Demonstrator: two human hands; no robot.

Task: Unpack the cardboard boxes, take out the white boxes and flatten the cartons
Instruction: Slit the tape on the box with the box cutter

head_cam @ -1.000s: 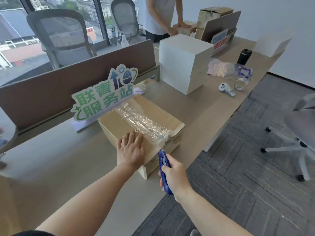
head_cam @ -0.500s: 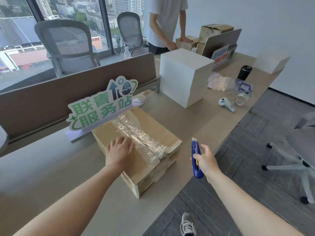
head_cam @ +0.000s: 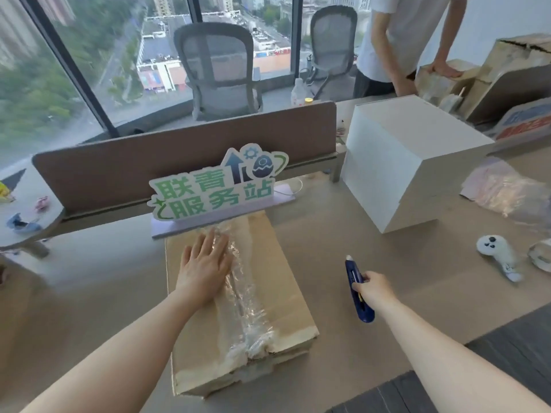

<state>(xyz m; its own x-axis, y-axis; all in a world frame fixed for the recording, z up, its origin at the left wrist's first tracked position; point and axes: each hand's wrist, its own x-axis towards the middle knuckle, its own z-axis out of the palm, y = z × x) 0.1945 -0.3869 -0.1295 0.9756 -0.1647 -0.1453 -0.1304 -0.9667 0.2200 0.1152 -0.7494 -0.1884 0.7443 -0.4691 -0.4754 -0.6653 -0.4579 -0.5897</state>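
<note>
A closed cardboard box (head_cam: 283, 293) lies on the desk (head_cam: 387, 293) in front of me, a strip of clear tape (head_cam: 244, 299) running down the seam of its top. My left hand (head_cam: 205, 266) lies flat on the box's top, fingers straight, beside the tape. To the right of the box, above the desk, my right hand (head_cam: 372, 289) grips a blue utility knife (head_cam: 357, 293) with its tip pointing away from me. Two white boxes (head_cam: 402, 162) are stacked at the back right of the desk.
A green-lettered sign (head_cam: 214, 189) stands just behind the carton, before a brown divider (head_cam: 179, 165). A white controller (head_cam: 495, 251) and crumpled plastic wrap (head_cam: 507, 189) lie at right. A person (head_cam: 411, 40) handles more cartons (head_cam: 447, 81) at the far right. Office chairs (head_cam: 220, 70) stand beyond.
My right hand has carried the knife from the carton's near corner out to its right side. The view has swung so the carton now lies lengthwise before me. My left hand stays on it.
</note>
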